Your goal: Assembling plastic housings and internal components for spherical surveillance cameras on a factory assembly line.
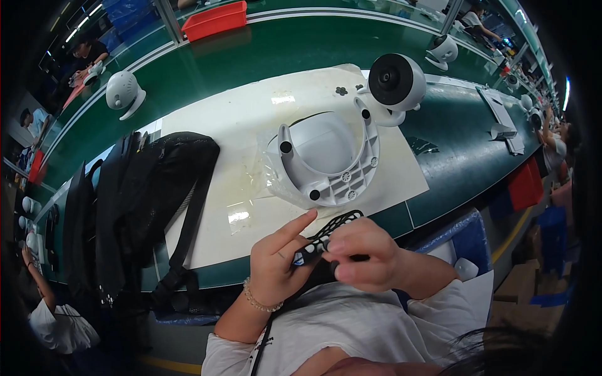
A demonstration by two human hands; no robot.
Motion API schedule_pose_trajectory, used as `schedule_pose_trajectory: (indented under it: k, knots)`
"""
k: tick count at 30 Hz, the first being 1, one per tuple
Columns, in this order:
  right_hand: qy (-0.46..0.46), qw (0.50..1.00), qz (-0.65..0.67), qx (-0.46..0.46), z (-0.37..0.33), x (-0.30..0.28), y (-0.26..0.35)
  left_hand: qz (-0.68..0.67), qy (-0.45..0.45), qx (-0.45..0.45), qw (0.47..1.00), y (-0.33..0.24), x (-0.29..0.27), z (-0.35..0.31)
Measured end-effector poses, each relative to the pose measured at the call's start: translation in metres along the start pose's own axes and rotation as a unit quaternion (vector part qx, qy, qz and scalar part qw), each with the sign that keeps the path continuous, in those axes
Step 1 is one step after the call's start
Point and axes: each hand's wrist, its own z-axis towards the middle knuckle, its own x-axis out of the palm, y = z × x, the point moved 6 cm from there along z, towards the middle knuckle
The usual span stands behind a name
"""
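My left hand (279,254) holds a narrow black sheet (345,219) full of round holes between thumb and fingers, index finger stretched out. Close against it, my right hand (367,254) is pinched, with a small black round pad (334,267) at its fingertips. Just beyond my hands a white camera-like housing (323,147) lies with its ribbed stand toward me, on clear plastic wrap (271,178). Black round pads (315,195) sit on the stand's feet and arm tips. At its far right stands a white camera unit (398,81) with a black round front.
A white mat (219,135) covers part of the green table. A black backpack (144,188) lies at the left, its strap crossing the mat. More white units (124,91) and a red tray (214,20) stand at the back. Small black pieces (341,91) lie on the mat. Other people work nearby.
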Motion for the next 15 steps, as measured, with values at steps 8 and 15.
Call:
schedule_pose_trajectory:
  k: [8, 15]
  knots:
    - [-0.047, 0.996, 0.037, 0.065, -0.008, -0.012, -0.007, 0.014, -0.008, 0.022, 1.0, 0.001, 0.0, 0.002]
    - [-0.142, 0.957, 0.094, 0.235, -0.003, -0.04, -0.059, 0.073, -0.049, 0.033, 0.996, -0.003, 0.003, 0.001]
